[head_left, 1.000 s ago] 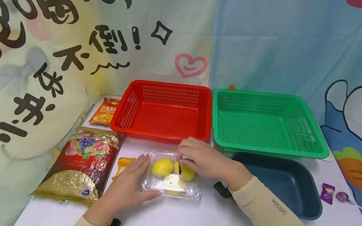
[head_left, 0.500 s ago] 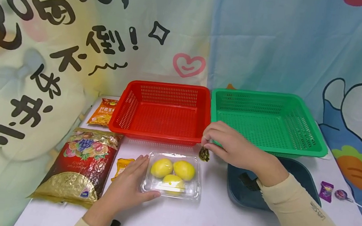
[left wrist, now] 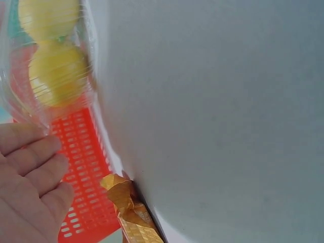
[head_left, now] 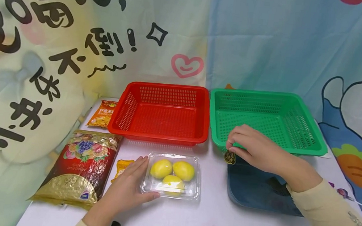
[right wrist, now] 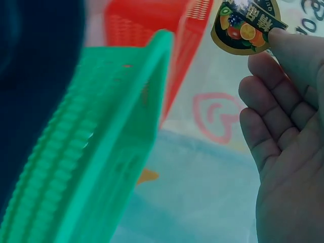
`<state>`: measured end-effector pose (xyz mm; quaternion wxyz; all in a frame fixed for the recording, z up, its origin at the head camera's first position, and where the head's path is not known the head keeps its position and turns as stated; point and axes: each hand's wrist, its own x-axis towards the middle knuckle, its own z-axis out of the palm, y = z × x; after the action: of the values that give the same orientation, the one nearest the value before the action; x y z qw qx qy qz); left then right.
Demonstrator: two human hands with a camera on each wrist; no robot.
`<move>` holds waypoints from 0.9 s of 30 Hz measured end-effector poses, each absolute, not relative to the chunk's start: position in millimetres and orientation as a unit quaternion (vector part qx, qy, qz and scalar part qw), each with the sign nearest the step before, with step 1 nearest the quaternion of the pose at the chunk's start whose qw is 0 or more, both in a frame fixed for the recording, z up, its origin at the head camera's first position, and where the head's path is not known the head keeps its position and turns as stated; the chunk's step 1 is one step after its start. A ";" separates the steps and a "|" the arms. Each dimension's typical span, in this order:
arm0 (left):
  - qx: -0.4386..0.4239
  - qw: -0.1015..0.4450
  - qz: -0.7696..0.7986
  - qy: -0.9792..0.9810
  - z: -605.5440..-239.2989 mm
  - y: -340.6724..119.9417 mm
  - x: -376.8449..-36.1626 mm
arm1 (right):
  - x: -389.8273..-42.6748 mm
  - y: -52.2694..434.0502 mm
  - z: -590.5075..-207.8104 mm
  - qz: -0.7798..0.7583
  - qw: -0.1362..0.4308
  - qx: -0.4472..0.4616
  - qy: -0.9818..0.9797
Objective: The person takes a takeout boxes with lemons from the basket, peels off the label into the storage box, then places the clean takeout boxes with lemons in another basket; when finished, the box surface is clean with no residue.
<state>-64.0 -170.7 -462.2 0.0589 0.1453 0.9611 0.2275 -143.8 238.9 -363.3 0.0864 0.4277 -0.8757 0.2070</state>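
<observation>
Between thumb and fingers my right hand (head_left: 256, 149) pinches a black and gold sticker (right wrist: 245, 25) with fruit printed on it. In the head view the sticker hangs over the near left corner of the dark blue tray (head_left: 258, 189), just in front of the green basket. A clear plastic box (head_left: 193, 190) with three yellow lemon-like fruits (head_left: 161, 168) stands on the table. Along the box's left side lies my left hand (head_left: 128, 184), its fingers straight. Just behind that hand an orange packet (head_left: 122, 166) is partly covered.
At the back a red basket (head_left: 165, 138) and a green basket (head_left: 266, 148) stand side by side. A large candy bag (head_left: 79, 165) lies at left, with an orange snack bag (head_left: 102, 114) behind it. A lollipop (head_left: 343, 193) lies at the right edge.
My right hand has lifted the sticker off the box and carried it to the right, over the tray's edge. The left hand has stayed beside the box.
</observation>
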 end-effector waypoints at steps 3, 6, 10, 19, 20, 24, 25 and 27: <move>0.144 0.061 0.227 0.961 -462.4 -170.6 -64.0 | -138.6 250.6 -367.7 0.189 0.091 0.433 -0.876; 0.143 0.061 0.227 0.961 -462.5 -170.5 -64.0 | -133.3 261.5 -373.5 0.178 0.101 0.443 -0.873; 0.142 0.063 0.232 0.960 -462.1 -169.9 -64.2 | -128.6 274.1 -384.4 0.174 0.102 0.453 -0.868; 0.132 0.072 0.238 0.959 -461.5 -168.9 -63.7 | -122.7 294.1 -412.5 0.166 0.082 0.461 -0.868; 0.131 0.072 0.238 0.960 -461.7 -168.9 -63.6 | -122.4 295.7 -415.8 0.164 0.077 0.460 -0.869; 0.129 0.072 0.238 0.960 -462.4 -169.0 -63.4 | -122.2 302.3 -428.6 0.155 0.054 0.454 -0.876; 0.129 0.071 0.238 0.960 -462.5 -169.0 -63.4 | -122.5 303.7 -431.6 0.154 0.047 0.452 -0.877; 0.128 0.072 0.239 0.960 -462.5 -169.1 -63.4 | -123.3 305.9 -437.0 0.150 0.037 0.448 -0.880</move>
<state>-63.4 -169.1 -462.5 0.0720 0.1279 0.9599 0.2389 -123.3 305.9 -437.0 0.0367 0.4483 -0.8804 0.1505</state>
